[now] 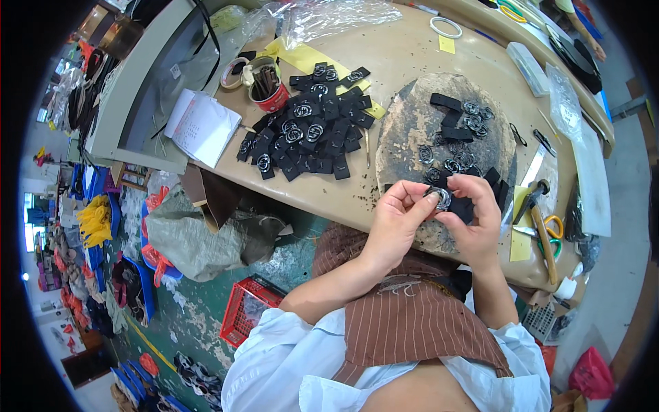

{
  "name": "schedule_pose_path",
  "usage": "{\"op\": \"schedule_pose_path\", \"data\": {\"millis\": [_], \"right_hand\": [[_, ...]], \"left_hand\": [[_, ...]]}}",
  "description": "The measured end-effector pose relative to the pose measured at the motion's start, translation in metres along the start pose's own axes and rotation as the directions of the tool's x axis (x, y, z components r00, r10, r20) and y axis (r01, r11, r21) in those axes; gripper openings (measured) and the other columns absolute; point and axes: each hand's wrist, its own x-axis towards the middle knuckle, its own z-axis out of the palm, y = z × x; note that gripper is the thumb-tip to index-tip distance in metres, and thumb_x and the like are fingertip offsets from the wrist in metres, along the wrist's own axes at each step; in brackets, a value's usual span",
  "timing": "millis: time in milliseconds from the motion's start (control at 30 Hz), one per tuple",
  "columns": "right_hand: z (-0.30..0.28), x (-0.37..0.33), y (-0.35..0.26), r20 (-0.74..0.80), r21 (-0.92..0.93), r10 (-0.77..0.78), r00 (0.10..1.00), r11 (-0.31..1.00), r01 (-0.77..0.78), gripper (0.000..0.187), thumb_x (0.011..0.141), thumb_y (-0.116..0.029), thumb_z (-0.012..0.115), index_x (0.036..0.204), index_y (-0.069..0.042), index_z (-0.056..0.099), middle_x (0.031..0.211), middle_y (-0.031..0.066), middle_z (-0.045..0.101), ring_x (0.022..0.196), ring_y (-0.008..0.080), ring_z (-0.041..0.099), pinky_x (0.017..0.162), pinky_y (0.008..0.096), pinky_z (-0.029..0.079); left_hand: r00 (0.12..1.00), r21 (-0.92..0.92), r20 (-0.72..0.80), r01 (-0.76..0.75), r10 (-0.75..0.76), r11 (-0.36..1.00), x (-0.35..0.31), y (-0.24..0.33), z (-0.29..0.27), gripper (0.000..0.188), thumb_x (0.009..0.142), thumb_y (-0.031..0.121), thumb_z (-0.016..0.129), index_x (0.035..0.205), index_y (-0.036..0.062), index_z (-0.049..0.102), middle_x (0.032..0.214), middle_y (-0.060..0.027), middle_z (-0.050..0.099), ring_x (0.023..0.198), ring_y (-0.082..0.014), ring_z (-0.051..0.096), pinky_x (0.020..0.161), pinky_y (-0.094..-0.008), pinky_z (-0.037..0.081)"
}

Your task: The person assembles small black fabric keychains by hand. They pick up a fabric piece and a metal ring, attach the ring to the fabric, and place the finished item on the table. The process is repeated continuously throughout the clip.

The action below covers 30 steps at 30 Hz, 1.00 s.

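My left hand (397, 218) and my right hand (476, 218) meet over the near part of a round, worn slab (401, 130). Between their fingertips they grip a shiny metal ring ornament (441, 200) of nested rings. The thumb and fingers of each hand are closed on it; dark material shows beneath. More loose ring ornaments (475, 123) and black strap pieces (446, 102) lie on the slab beyond my hands. Left of the slab, a heap of black strap pieces (329, 147) is spread on the table, several with metal rings on top.
A hammer (532, 199), orange-handled scissors (553, 226) and a wooden-handled tool (547, 257) lie at the right. A red can (274, 101), tape roll (233, 72) and notepad (201, 127) stand beyond the heap. Below the table's front edge is a red crate (237, 312).
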Motion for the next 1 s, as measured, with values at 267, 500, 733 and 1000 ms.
{"op": "schedule_pose_path", "data": {"millis": [267,500,733,1000], "right_hand": [[0.007,-0.004,-0.005,-0.045,-0.110,-0.176,0.983,0.979,0.171,0.033,0.066,-0.011,0.078,0.095,0.000,0.066,0.094,0.0112,0.063,0.082,0.0231,0.061,0.072,0.0307,0.050],[0.009,-0.008,-0.001,-0.036,-0.134,-0.254,0.967,0.960,0.247,0.024,0.066,-0.008,0.078,0.087,-0.003,0.067,0.088,0.0088,0.061,0.076,0.0197,0.058,0.063,0.0277,0.047],[0.009,-0.011,-0.008,0.010,-0.017,-0.106,0.994,0.994,0.106,0.036,0.069,-0.011,0.077,0.102,-0.005,0.063,0.096,0.0091,0.054,0.077,0.0205,0.056,0.068,0.0278,0.047],[-0.026,0.029,-0.020,0.522,0.171,-0.100,0.847,0.985,0.010,0.033,0.069,-0.004,0.074,0.102,-0.003,0.066,0.095,0.0089,0.061,0.085,0.0201,0.061,0.072,0.0293,0.050]], "left_hand": [[0.994,0.041,0.071,-0.081,0.078,0.996,-0.006,-0.002,-0.003,0.011,0.087,0.003,0.060,0.096,0.0026,0.053,0.082,0.0013,0.058,0.073,-0.0014,0.053,0.065,-0.0166,0.044],[0.994,0.142,0.075,-0.091,0.081,0.986,-0.007,-0.001,-0.007,0.012,0.088,0.003,0.059,0.098,0.0032,0.053,0.084,-0.0010,0.058,0.080,-0.0070,0.058,0.074,-0.0209,0.049],[0.992,0.003,0.081,0.100,-0.100,0.995,-0.005,0.015,-0.014,0.017,0.088,0.004,0.058,0.106,0.0012,0.058,0.091,-0.0063,0.064,0.079,-0.0102,0.062,0.069,-0.0244,0.054],[0.921,0.301,0.310,0.142,-0.237,0.943,-0.004,0.053,-0.025,0.042,0.082,0.003,0.066,0.120,-0.0018,0.048,0.082,-0.0019,0.062,0.072,-0.0067,0.059,0.067,-0.0206,0.050]]}}
